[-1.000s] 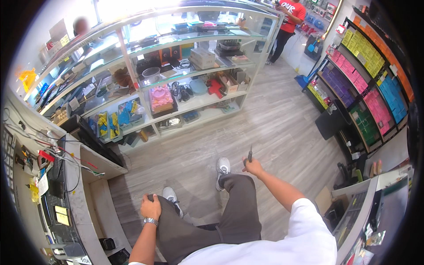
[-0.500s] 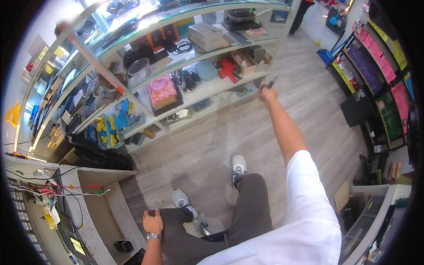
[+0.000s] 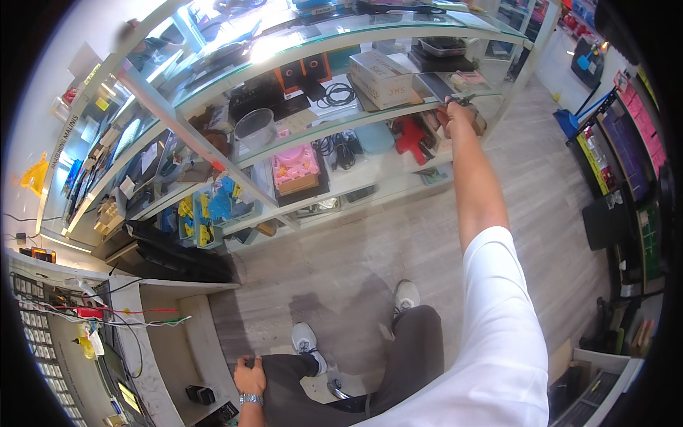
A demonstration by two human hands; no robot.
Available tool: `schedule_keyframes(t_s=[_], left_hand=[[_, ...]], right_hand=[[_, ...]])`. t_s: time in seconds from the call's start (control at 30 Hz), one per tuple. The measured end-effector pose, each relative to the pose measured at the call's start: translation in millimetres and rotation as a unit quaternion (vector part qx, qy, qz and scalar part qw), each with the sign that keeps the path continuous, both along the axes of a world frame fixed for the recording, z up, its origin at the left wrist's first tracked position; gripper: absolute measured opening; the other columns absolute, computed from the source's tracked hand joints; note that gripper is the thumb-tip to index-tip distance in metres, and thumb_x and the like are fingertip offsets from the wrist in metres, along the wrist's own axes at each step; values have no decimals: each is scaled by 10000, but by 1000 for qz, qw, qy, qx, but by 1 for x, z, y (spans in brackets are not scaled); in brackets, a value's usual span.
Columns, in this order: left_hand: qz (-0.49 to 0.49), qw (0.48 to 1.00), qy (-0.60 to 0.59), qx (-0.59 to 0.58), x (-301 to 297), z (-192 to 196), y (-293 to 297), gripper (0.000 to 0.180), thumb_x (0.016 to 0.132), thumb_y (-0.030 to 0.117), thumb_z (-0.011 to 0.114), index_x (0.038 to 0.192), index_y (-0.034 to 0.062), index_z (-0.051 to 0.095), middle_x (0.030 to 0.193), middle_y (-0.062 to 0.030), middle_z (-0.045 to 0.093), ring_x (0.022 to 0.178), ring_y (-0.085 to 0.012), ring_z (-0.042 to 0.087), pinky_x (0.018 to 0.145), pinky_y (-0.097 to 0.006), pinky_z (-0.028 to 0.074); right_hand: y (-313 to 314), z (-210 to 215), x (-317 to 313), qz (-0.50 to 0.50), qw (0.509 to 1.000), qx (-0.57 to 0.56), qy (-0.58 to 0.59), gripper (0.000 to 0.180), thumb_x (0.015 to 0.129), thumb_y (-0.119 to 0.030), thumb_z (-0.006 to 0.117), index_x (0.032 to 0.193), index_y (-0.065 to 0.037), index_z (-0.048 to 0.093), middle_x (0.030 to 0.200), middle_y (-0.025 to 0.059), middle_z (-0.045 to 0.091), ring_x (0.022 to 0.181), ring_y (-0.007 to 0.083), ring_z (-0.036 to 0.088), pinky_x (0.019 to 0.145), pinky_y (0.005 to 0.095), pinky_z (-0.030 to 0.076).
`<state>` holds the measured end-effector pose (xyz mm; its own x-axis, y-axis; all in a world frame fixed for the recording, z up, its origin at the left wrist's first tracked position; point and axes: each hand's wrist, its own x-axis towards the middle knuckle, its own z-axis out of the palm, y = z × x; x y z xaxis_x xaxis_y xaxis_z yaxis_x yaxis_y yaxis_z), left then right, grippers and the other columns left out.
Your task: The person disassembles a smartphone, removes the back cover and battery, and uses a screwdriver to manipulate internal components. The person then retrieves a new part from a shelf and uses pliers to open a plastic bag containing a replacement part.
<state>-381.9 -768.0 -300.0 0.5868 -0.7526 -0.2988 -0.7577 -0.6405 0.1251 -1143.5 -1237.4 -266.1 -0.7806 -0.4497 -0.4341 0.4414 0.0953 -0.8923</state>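
Observation:
My right arm reaches far out to the glass-shelved display case [image 3: 299,132]. At its right end, my right hand [image 3: 456,117] is closed around a small dark hand tool [image 3: 466,100], whose exact kind I cannot make out. The hand is by the edge of the middle glass shelf, near a dark flat panel [image 3: 432,85] and a white cardboard box [image 3: 381,78]. Whether the tool touches the shelf is unclear. My left hand [image 3: 250,377], with a metal watch on the wrist, rests on my left knee with its fingers apart and nothing in it.
On the shelf below sit a red object [image 3: 413,139], a pink box [image 3: 295,169] and coiled black cables [image 3: 343,149]. Blue and yellow items fill bins [image 3: 206,217] at lower left. A white desk [image 3: 153,341] stands at my left. Dark racks [image 3: 605,156] line the right side.
My right hand has moved forward and up, from low beside the case's right corner to the middle shelf, still holding the dark tool. The view has shifted; my left hand stays on the knee.

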Motion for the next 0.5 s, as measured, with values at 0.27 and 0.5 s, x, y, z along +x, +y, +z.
schedule_keyframes(t_s=[0.27,0.5], left_hand=[[-46,994,29,-96,11,2,13,437,940,337,788,1259,42,735,1254,-250,739,1199,-456,686,1045,-526,538],[-129,914,257,-287,-21,52,53,335,991,135,758,1289,-14,732,1285,-198,716,1223,-362,695,1012,-437,570]], right_hand=[[124,2,76,-13,974,-146,172,193,978,-93,778,1100,27,689,937,81,723,716,173,686,610,329,560],[399,51,295,185,963,-160,115,300,970,-129,850,1133,0,633,953,68,699,880,171,696,790,319,569]])
